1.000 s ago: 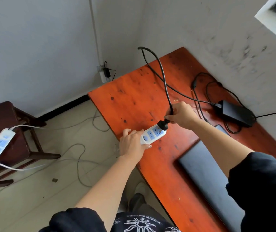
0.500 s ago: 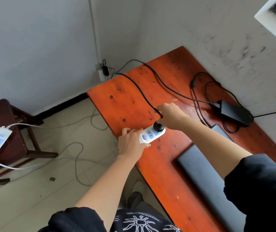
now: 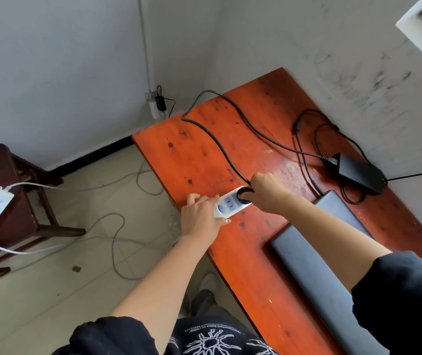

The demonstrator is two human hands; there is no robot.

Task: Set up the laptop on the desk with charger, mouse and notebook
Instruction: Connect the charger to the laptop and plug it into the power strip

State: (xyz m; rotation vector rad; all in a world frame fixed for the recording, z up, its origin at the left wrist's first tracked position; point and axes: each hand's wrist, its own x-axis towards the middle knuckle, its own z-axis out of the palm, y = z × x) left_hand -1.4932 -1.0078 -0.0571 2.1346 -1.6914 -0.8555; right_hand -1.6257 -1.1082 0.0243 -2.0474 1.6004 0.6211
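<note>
The left hand point(image 3: 201, 216) grips the near end of a white plastic power strip point(image 3: 226, 204) at the left edge of the orange-red wooden counter point(image 3: 204, 160), with the thumb curled along its side. The right hand point(image 3: 266, 193) has its fingers closed round a round black plug point(image 3: 245, 194) set against the strip's far end. The plug's black cable point(image 3: 219, 149) loops across the counter to a black rectangular charger brick point(image 3: 360, 175) by the wall. A flat grey closed laptop point(image 3: 320, 252) lies just beside the brick, under the right forearm.
</note>
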